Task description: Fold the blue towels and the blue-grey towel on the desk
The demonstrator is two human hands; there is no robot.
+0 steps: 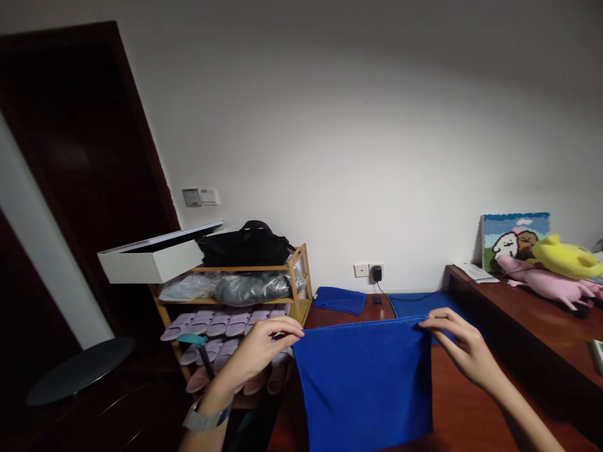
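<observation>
A blue cloth (365, 383) is held up by its two top corners, low in the middle of the view, so that it hangs flat and spread out over a reddish-brown wooden surface (464, 414). The left hand (257, 355) is pinched on the cloth's upper left corner, its fingers (287, 326) closed on the hem. The right hand (464, 345) is pinched on the upper right corner in the same way, its fingers (436, 321) curled over the top edge. The top hem is stretched taut between the two hands. A watch (205, 419) is worn on the left wrist.

Farther back on the surface, by the white wall, a folded blue cloth (340, 299) is seen, with another blue piece (424, 304) to its right. At the left, a wooden rack (264, 314) is loaded with pale slippers (221, 323), a black bag (245, 245) and a white box (151, 257). At the far right, plush toys (556, 270) are laid on a raised ledge.
</observation>
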